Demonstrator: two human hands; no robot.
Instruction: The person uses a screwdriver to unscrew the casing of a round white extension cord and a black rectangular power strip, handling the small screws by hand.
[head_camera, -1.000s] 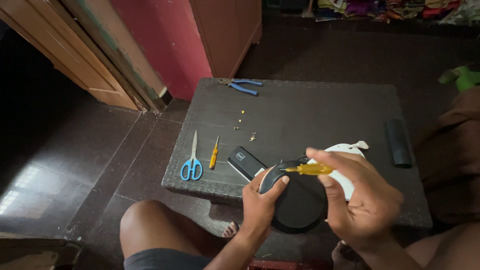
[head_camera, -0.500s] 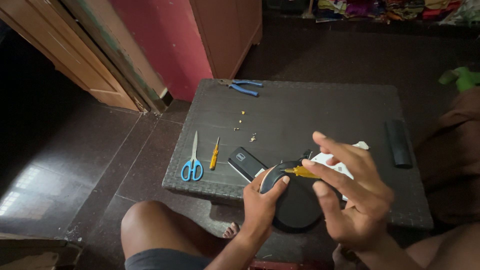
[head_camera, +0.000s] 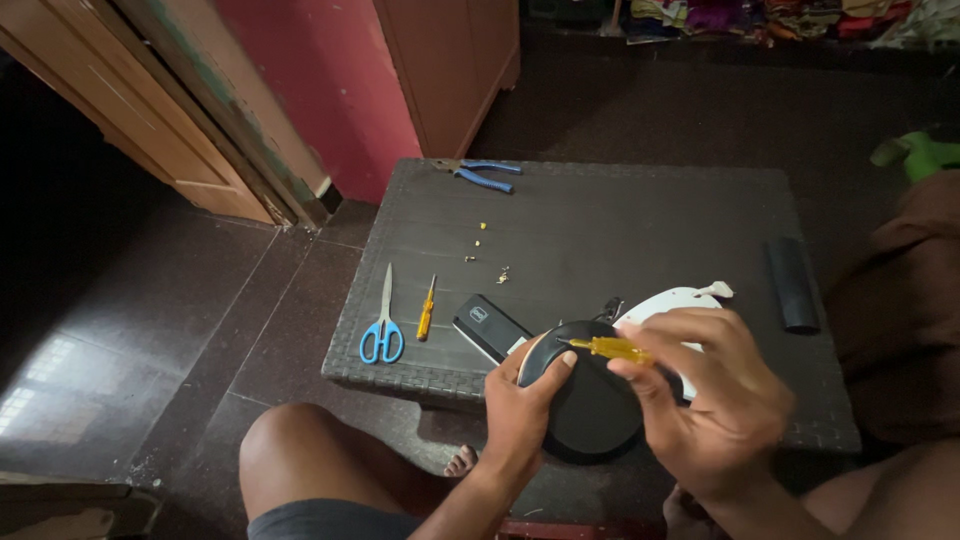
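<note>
My left hand (head_camera: 525, 410) grips the left edge of a black oval device (head_camera: 590, 405) held over the near edge of a dark woven table (head_camera: 620, 230). My right hand (head_camera: 710, 400) holds a yellow-handled screwdriver (head_camera: 612, 348) with its tip pointing left at the device's top. A white oval cover (head_camera: 672, 305) lies on the table just behind my right hand, partly hidden by it.
On the table lie blue-handled scissors (head_camera: 382, 325), a small yellow screwdriver (head_camera: 426, 310), a black rectangular device (head_camera: 490, 327), tiny screws (head_camera: 485, 250), blue-handled pliers (head_camera: 485, 174) at the far edge and a black cylinder (head_camera: 792, 285) at right. My knee (head_camera: 300, 450) is below.
My right hand has turned and shifted slightly, bringing the screwdriver's tip leftward onto the black device. My left hand keeps its hold.
</note>
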